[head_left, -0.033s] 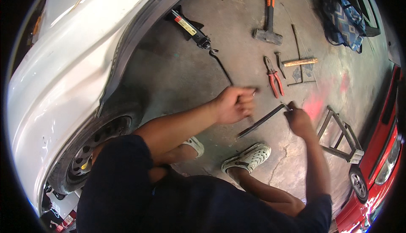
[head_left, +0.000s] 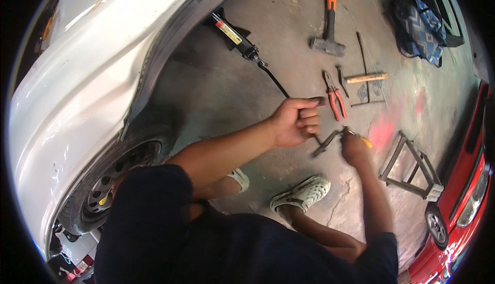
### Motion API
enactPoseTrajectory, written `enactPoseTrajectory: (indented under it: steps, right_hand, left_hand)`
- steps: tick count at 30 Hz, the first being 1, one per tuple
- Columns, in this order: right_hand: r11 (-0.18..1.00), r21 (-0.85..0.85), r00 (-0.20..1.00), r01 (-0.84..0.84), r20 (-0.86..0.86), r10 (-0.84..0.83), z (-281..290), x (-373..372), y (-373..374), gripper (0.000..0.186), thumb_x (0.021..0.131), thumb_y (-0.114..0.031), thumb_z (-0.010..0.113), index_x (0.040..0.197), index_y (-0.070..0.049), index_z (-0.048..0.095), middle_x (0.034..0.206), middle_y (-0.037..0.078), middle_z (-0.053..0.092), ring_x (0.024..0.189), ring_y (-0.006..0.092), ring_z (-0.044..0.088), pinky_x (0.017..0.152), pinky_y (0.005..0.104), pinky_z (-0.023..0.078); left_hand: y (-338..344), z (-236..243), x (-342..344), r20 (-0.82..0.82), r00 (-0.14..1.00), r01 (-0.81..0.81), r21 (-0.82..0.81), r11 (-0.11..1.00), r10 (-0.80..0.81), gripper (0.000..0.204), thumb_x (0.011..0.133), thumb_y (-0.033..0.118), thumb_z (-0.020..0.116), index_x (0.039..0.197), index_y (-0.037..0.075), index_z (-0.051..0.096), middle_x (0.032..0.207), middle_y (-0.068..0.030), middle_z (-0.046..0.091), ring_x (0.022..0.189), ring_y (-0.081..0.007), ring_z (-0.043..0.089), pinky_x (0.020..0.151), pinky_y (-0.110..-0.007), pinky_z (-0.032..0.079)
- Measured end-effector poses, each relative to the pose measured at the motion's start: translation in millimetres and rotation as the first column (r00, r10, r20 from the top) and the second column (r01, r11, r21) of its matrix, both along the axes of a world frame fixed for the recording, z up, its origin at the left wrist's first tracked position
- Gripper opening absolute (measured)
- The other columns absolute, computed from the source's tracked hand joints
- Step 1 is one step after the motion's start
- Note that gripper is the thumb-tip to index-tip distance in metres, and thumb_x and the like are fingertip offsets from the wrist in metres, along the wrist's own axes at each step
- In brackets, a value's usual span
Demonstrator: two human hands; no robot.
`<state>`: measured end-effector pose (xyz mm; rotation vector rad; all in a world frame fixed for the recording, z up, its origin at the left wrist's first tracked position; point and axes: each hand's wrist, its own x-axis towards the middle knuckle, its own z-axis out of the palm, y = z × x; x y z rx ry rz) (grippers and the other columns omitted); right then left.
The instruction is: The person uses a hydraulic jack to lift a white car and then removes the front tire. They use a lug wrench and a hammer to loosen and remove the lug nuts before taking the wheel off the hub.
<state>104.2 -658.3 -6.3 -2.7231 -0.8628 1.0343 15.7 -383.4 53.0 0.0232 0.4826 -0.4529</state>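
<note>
A black jack [head_left: 234,37] with a red and yellow label lies under the sill of the white car [head_left: 77,62]. From it a long thin crank rod [head_left: 276,83] runs toward me. My left hand [head_left: 295,122] is closed around that rod, thumb stretched along the top. Past it, the dark cranked end slants up to my right hand [head_left: 355,147], which is closed on the crank's end. A yellow-orange tip [head_left: 367,143] sticks out beside my right fingers; motion blur hides the exact grip.
Beyond my hands lie red-handled pliers [head_left: 335,97], a short chisel-like tool [head_left: 342,80], a wooden-handled T-shaped tool [head_left: 366,78] and an orange-handled sledgehammer [head_left: 329,46]. A metal frame stand [head_left: 412,173] sits right, near a red car [head_left: 466,201]. A patterned bag [head_left: 420,29] lies far right.
My right hand has shifted slightly left with the crank's end, and the crank arm has turned. My left hand has moved a little to the right and up, still on the rod.
</note>
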Motion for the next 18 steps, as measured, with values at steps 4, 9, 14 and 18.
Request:
enactPoseTrajectory:
  steps: [4, 9, 14, 18]
  right_hand:
    - [0.978, 0.134, 0.766, -0.162, -0.608, 0.210, 3, -173, 75, 0.050, 0.094, -0.033, 0.063, 0.124, 0.006, 0.063, 0.109, 0.028, 0.071, 0.098, 0.0328, 0.072, 0.086, 0.0481, 0.054]
    - [0.935, 0.132, 0.571, 0.328, -0.817, -0.085, 107, -8, 18, 0.042, 0.092, -0.022, 0.069, 0.123, 0.005, 0.060, 0.096, 0.021, 0.072, 0.084, 0.0236, 0.069, 0.080, 0.0379, 0.055]
    - [0.983, 0.178, 0.991, 0.051, -0.127, -0.028, -63, -98, 9, 0.044, 0.096, -0.024, 0.058, 0.128, 0.006, 0.056, 0.089, 0.024, 0.070, 0.080, 0.0400, 0.070, 0.070, 0.0514, 0.054]
    - [0.964, 0.266, 0.691, -0.031, -0.691, 0.213, 33, -143, 43, 0.072, 0.089, -0.037, 0.073, 0.139, 0.009, 0.048, 0.117, 0.026, 0.069, 0.106, 0.0352, 0.069, 0.084, 0.0446, 0.056]
  left_hand:
    - [-16, -56, 18, 0.046, 0.999, -0.017, 0.193, 0.981, 0.008, 0.026, 0.103, 0.016, 0.050, 0.123, 0.007, 0.063, 0.060, 0.0084, 0.025, 0.054, -0.0079, 0.030, 0.062, -0.029, 0.037]
    - [18, -58, -52, -0.150, 0.955, 0.291, 0.294, 0.911, -0.257, 0.021, 0.100, 0.016, 0.054, 0.115, 0.007, 0.066, 0.062, 0.0087, 0.027, 0.054, -0.0081, 0.029, 0.064, -0.028, 0.036]
    - [-19, -10, 9, 0.091, 0.994, -0.046, -0.093, 0.995, 0.055, 0.020, 0.098, 0.015, 0.054, 0.111, 0.010, 0.069, 0.059, 0.0090, 0.024, 0.053, -0.0083, 0.028, 0.064, -0.028, 0.035]
    - [-38, -108, -27, -0.164, 0.982, 0.168, 0.542, 0.824, -0.092, 0.024, 0.100, 0.016, 0.053, 0.119, 0.007, 0.065, 0.059, 0.0085, 0.024, 0.052, -0.0086, 0.028, 0.061, -0.027, 0.035]
